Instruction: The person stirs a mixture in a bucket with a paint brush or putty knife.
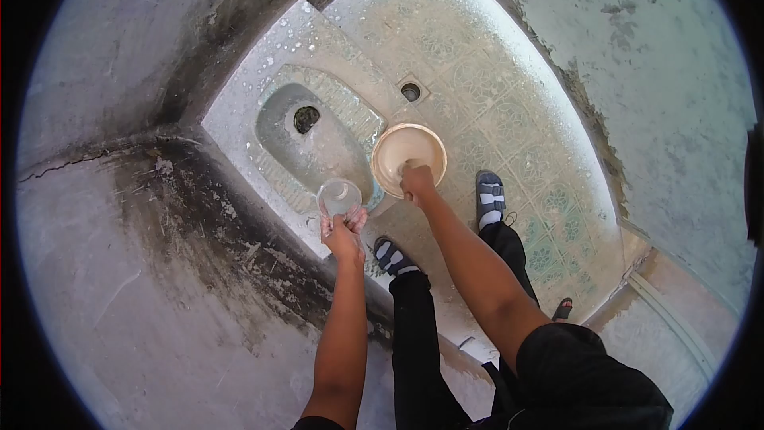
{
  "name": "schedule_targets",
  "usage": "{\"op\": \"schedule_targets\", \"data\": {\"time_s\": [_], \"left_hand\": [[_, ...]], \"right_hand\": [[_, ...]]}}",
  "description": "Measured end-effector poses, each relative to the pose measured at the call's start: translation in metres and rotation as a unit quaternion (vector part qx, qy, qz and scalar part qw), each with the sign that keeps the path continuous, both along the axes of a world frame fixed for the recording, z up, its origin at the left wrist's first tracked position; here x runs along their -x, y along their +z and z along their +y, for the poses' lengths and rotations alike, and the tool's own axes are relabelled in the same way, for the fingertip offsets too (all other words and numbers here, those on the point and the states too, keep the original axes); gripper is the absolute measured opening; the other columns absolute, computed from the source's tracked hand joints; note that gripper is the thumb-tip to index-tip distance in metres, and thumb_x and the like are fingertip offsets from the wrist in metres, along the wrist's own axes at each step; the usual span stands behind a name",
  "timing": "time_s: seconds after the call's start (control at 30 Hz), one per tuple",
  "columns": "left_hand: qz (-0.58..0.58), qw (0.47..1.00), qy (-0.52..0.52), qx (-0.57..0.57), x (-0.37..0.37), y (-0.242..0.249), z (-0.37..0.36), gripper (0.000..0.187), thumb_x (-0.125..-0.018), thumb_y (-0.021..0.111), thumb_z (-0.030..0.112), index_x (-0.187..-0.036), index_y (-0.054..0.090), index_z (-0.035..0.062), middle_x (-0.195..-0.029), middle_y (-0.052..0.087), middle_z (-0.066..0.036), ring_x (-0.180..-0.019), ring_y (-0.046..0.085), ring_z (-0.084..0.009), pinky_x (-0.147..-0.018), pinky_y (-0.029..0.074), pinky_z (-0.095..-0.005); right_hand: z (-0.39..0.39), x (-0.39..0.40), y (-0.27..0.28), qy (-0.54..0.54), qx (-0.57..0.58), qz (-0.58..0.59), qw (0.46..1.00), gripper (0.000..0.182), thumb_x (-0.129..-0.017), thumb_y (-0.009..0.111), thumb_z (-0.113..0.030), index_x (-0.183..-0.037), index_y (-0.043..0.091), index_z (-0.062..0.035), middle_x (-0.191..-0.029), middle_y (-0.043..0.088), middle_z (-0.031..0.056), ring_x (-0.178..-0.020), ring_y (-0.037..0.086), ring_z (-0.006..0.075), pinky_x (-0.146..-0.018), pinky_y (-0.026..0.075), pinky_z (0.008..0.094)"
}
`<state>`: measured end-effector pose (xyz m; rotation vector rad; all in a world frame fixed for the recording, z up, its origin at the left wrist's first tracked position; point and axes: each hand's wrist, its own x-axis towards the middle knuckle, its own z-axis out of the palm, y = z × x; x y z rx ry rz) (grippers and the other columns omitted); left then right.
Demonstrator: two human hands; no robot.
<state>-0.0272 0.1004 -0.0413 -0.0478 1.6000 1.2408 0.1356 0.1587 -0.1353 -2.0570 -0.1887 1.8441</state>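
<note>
My left hand point(344, 232) is wrapped round a clear plastic cup point(340, 193), which it holds up over the near end of the squat toilet point(274, 131). Beside the toilet there is a round, pale basin point(436, 146) with a tan rim. Over the basin's near side is my right hand point(417, 183), its fingers closed and pointing into it. Something small and pale may be at those fingertips, but I cannot make it out. The bottom of the basin is partly covered by this hand.
A floor drain point(411, 91) lies beyond the basin in the patterned, stained tiles point(509, 123). Rough, dirty walls point(239, 231) close in on the left and right. My sandaled feet point(490, 195) stand on the near floor. Another sandaled foot point(563, 309) shows at right.
</note>
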Motion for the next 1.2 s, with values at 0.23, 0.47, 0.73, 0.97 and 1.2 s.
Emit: {"op": "schedule_targets", "data": {"time_s": [0.23,0.47,0.73,0.97,1.2], "left_hand": [[-0.004,1.000,0.022,-0.004,-0.003,0.003,0.000,0.062,-0.086,0.041,-0.002,-0.143,0.029,0.0176,-0.105,0.057,-0.022,-0.077,0.064,-0.0288,-0.069,0.058,-0.0374],[0.031,0.998,-0.046,0.003,-0.006,0.010,0.005,0.061,-0.086,0.041,-0.005,-0.144,0.029,0.0108,-0.104,0.059,-0.024,-0.077,0.066,-0.0303,-0.069,0.058,-0.0357],[0.111,0.980,-0.109,-0.120,-0.051,-0.006,0.013,0.048,-0.090,0.044,-0.007,-0.137,0.037,-0.0037,-0.110,0.059,-0.024,-0.091,0.064,-0.0271,-0.079,0.055,-0.0311],[0.308,0.907,-0.207,-0.201,-0.090,-0.014,0.018,0.034,-0.088,0.048,-0.009,-0.121,0.055,-0.0069,-0.119,0.059,-0.018,-0.106,0.059,-0.0246,-0.088,0.048,-0.0316],[0.401,0.833,-0.276,-0.262,-0.103,0.003,0.017,0.034,-0.082,0.052,-0.013,-0.112,0.063,-0.0034,-0.120,0.058,-0.023,-0.108,0.059,-0.0284,-0.089,0.047,-0.0327]], "right_hand": [[-0.009,-0.021,0.036,0.160,-0.135,-0.295,0.932,0.019,-0.088,0.051,-0.016,-0.092,0.059,0.0005,-0.082,0.065,0.0201,-0.065,0.065,0.0302,-0.053,0.049,0.0409],[-0.002,-0.020,0.018,0.360,-0.141,-0.299,0.873,0.028,-0.083,0.058,-0.022,-0.092,0.060,0.0047,-0.094,0.063,0.0289,-0.087,0.063,0.0425,-0.077,0.050,0.0461],[-0.046,-0.036,0.007,0.308,-0.199,-0.183,0.912,0.039,-0.084,0.059,-0.029,-0.095,0.059,0.0091,-0.094,0.061,0.0318,-0.092,0.060,0.0445,-0.077,0.049,0.0467],[-0.040,-0.047,0.044,0.145,-0.110,-0.054,0.982,0.032,-0.086,0.057,-0.027,-0.090,0.059,0.0050,-0.071,0.059,0.0175,-0.054,0.059,0.0264,-0.048,0.045,0.0389],[-0.035,-0.055,0.051,0.044,-0.053,0.034,0.997,0.025,-0.087,0.055,-0.026,-0.085,0.057,-0.0010,-0.059,0.052,0.0059,-0.043,0.047,0.0136,-0.036,0.034,0.0310]]}}
